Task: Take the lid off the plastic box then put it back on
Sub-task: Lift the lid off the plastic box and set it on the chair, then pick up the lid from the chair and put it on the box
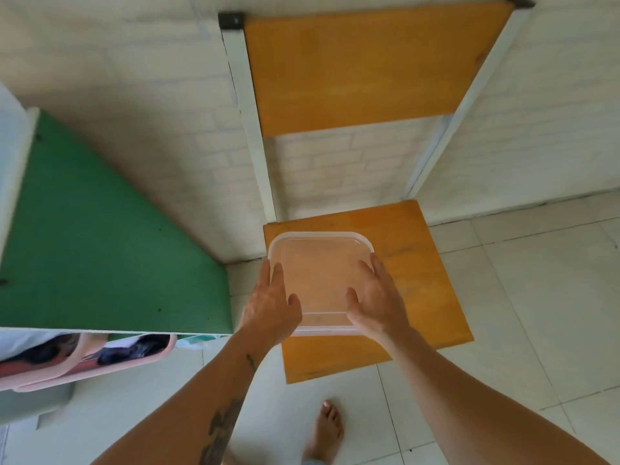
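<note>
A translucent square plastic box stands on the orange wooden seat of a chair, and its lid lies flat on top of it. My left hand clasps the box's left rim, with the fingers down the side and the thumb on the lid. Flat on the right part of the lid rests my right hand, its fingers spread. The near corners of the box are hidden under both hands.
The chair's orange backrest and white frame rise behind the box against a white brick wall. A green board stands at the left, above a pink basket of clothes. My bare foot is on the white tiled floor.
</note>
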A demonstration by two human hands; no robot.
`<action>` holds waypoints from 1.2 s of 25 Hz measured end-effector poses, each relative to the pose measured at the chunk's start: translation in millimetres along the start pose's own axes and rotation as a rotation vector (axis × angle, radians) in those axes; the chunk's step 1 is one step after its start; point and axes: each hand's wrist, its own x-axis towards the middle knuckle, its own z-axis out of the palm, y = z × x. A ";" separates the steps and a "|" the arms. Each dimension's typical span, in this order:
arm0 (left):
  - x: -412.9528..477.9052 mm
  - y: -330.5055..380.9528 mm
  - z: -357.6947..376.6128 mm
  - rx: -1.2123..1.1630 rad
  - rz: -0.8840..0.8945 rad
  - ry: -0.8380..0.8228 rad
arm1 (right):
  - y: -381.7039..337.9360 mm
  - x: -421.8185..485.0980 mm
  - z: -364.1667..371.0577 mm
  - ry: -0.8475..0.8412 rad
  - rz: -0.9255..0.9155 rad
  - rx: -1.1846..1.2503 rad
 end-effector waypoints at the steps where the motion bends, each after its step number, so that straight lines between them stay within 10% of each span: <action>1: 7.1 -5.2 9.4 0.005 -0.001 -0.015 | 5.5 5.1 9.5 -0.009 0.004 -0.014; 12: 28.0 -14.4 30.2 -0.115 -0.024 -0.162 | 23.3 19.2 20.9 -0.113 0.003 0.002; 30: -155.4 14.9 -211.9 -0.341 0.072 0.494 | -216.5 -83.5 -163.2 -0.067 -0.463 0.307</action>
